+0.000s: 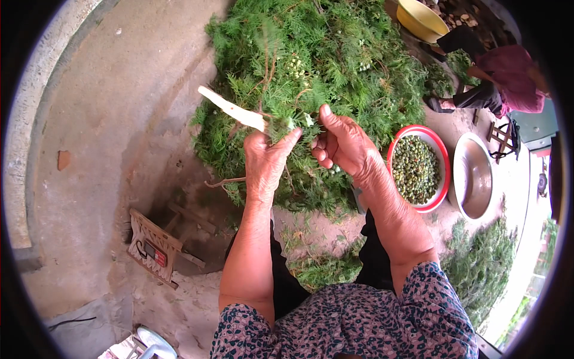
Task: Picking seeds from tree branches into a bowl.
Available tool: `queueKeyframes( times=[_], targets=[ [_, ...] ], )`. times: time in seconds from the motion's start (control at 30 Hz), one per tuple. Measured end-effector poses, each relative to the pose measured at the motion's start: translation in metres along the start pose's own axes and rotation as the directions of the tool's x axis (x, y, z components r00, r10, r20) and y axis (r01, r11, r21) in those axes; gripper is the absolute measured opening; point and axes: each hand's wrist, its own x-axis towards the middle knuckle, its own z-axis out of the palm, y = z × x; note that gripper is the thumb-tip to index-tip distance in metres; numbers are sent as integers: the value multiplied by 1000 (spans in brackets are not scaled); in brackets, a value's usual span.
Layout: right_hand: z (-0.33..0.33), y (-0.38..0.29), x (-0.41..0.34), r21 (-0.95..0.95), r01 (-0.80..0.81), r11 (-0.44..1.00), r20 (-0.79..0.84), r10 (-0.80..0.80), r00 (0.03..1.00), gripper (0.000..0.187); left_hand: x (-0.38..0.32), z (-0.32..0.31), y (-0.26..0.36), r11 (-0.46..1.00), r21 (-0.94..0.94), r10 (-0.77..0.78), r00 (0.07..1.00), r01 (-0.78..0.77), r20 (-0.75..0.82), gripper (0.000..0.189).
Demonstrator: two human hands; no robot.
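Observation:
My left hand (262,161) grips an evergreen branch, cypress- or arborvitae-like, whose pale split wood end (235,113) sticks out to the left. Green sprigs with light green cones (308,119) rise past my left thumb. Close to these sprigs is my right hand (343,141), its thumb raised and its fingers curled. Whether anything lies inside those fingers I cannot tell. Beneath both hands spreads a large heap of cut evergreen branches (358,58), some bearing clusters of pale cones (296,67).
Right of the heap, a red-rimmed basin (445,155) holds many small green cones, beside a metal basin (482,179). A yellow basin (417,22) and a seated person (511,80) are farther off. At lower left, a wooden stool (152,229) carries a red-and-black device (155,254).

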Motion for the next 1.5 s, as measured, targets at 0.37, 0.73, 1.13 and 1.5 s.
queueKeyframes(
  times=[0.37,0.73,1.13,1.5],
  targets=[
    [2,16,5,-100,124,987,-22,-126,992,15,3,-9,-7,894,-431,-242,944,126,-225,38],
    [8,20,9,-192,184,964,41,-179,983,25,4,-14,-16,885,-423,-299,933,194,-200,58],
    [10,24,8,-726,507,465,207,-555,806,37,4,-4,-1,911,-388,-250,934,139,-254,29],
    [11,20,7,-712,622,327,335,-620,710,17,1,-2,-1,909,-341,-359,867,240,-347,27]
  ],
)
